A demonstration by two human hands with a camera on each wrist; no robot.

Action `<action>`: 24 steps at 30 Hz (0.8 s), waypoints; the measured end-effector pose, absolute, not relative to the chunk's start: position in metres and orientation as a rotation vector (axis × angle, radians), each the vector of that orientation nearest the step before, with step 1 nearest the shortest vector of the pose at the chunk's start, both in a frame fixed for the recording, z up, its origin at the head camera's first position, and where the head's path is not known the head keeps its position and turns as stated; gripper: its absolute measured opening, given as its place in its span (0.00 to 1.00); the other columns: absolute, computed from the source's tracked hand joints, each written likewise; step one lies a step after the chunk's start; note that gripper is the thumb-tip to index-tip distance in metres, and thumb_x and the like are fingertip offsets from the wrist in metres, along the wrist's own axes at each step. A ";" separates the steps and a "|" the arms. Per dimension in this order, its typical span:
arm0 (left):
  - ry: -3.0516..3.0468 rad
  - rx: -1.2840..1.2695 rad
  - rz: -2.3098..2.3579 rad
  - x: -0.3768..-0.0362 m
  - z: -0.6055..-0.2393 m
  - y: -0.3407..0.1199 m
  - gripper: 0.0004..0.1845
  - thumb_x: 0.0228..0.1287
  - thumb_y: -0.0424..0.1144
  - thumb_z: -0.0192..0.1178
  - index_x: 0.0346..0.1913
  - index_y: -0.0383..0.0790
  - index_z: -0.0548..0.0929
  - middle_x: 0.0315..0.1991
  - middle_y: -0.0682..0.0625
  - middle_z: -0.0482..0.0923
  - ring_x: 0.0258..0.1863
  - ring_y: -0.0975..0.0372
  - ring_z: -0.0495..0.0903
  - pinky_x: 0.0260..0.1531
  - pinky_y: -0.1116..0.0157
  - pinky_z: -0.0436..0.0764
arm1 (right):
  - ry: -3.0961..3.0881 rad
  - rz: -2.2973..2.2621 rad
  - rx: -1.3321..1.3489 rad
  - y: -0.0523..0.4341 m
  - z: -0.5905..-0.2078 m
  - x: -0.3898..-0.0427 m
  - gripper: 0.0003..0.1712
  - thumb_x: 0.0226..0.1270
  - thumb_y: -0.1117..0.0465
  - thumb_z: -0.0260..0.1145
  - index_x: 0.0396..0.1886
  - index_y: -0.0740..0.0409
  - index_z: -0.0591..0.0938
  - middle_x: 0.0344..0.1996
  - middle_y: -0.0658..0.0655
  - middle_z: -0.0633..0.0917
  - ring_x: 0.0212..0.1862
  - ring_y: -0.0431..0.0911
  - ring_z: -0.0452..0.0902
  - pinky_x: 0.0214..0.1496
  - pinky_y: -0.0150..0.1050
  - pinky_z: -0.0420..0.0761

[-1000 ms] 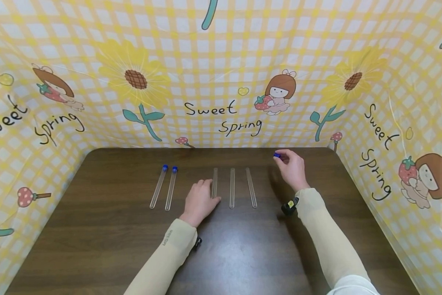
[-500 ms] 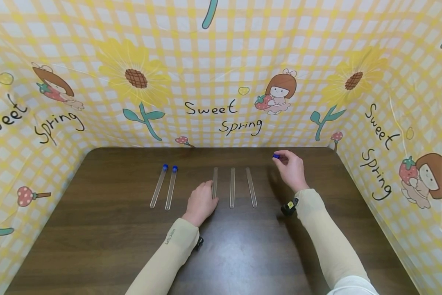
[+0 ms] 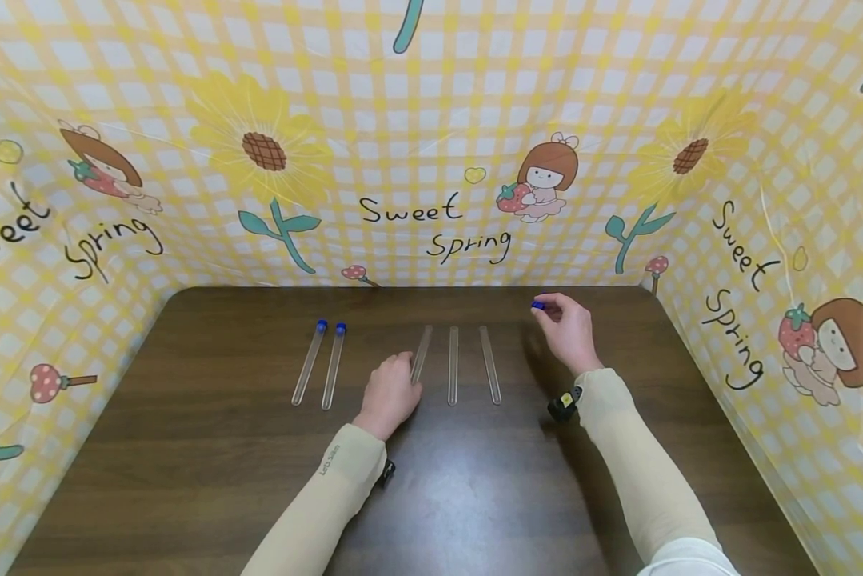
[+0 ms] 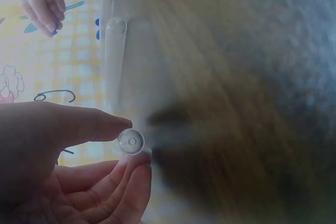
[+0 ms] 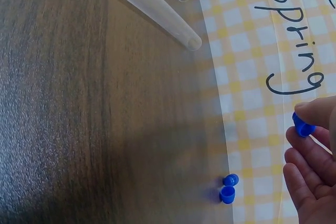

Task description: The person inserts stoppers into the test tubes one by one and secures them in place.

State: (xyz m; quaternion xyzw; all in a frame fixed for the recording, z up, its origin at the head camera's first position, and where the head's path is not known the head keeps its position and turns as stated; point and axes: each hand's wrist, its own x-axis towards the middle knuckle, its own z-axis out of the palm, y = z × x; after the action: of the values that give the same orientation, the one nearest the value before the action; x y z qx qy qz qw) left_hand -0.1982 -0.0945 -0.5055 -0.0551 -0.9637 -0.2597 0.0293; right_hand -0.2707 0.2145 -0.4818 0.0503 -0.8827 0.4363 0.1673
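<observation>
The left hand pinches a light, slippery, likely fragile open tube near its base; the right hand pinches a blue cap.

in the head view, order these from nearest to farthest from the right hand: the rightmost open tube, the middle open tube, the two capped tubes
1. Rightmost open tube, just to the left of the right hand, which pinches a blue cap.
2. Middle open tube, one place further left.
3. Capped tubes, far left, beyond the left hand; the two lie side by side, too close to rank apart.
</observation>
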 end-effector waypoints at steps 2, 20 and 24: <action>-2.975 -0.177 -0.794 -0.198 -0.506 -0.095 0.26 0.59 0.33 0.69 0.61 0.29 0.79 0.51 0.34 0.81 0.44 0.40 0.83 0.40 0.46 0.83 | -2.511 1.240 0.146 0.215 -0.482 -0.271 0.11 0.70 0.65 0.71 0.49 0.64 0.86 0.43 0.61 0.86 0.43 0.53 0.82 0.50 0.50 0.81; -2.914 -0.193 -0.862 -0.199 -0.499 -0.097 0.22 0.58 0.31 0.66 0.58 0.36 0.83 0.40 0.43 0.82 0.33 0.47 0.82 0.30 0.48 0.81 | -2.479 1.271 0.116 0.215 -0.482 -0.269 0.13 0.68 0.64 0.72 0.49 0.63 0.84 0.42 0.60 0.86 0.45 0.53 0.82 0.52 0.50 0.81; -2.913 -0.192 -0.882 -0.199 -0.498 -0.097 0.22 0.59 0.30 0.63 0.58 0.37 0.83 0.29 0.48 0.80 0.23 0.53 0.77 0.23 0.53 0.78 | -2.488 1.281 0.110 0.213 -0.482 -0.269 0.12 0.69 0.63 0.72 0.49 0.63 0.84 0.42 0.60 0.86 0.45 0.52 0.81 0.52 0.49 0.80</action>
State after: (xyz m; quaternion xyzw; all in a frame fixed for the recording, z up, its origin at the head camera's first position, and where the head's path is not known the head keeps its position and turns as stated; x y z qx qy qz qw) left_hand -0.1994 -0.0974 -0.4983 -0.0630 -0.9542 -0.2890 0.0459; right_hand -0.2686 0.2131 -0.4821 0.0387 -0.8756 0.4506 0.1697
